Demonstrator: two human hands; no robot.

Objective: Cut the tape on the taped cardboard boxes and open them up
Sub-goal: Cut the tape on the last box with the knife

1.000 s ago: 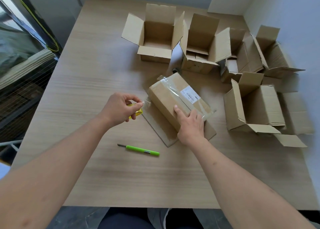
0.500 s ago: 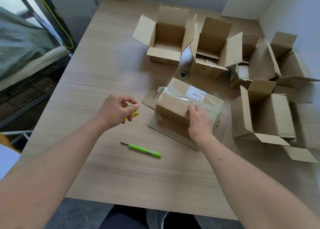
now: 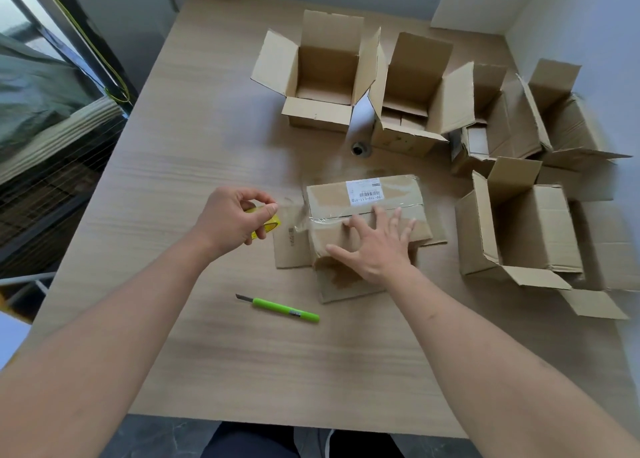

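Taped box: the taped cardboard box (image 3: 367,212) lay in the middle of the wooden worktop (image 3: 207,153), with its bottom flaps spread flat under it.
Label: a white sticker (image 3: 364,190) sat on top of the box. It had a barcode and a line of letters and numbers, seen upside down. It looked like "SP-159-L11-01D", but it was too small to be sure.
Side print: some small dark print (image 3: 291,235) showed on the flap at the left. It was too blurry to read.
Tape: clear shiny tape (image 3: 332,217) ran along the top seam of the box and out past its left end, toward the left hand.
Left hand: the left hand (image 3: 235,220) was just left of the box. Its thumb and fingers were curled round a small yellow thing (image 3: 268,225) and pinched it. What the yellow thing was could not be told.
Right hand: the right hand (image 3: 375,246) lay flat on the near side of the box, fingers straight and spread wide. It pressed down and gripped nothing.
Knife: a green box cutter (image 3: 280,308) lay on the worktop near the person, apart from both hands. A bit of blade stuck out at its left end.
Open boxes: four or five open cardboard boxes (image 3: 322,80) stood at the far side and right side, flaps up or out.
Small round thing: a dark little ring (image 3: 359,149) sat between the taped box and the far boxes.
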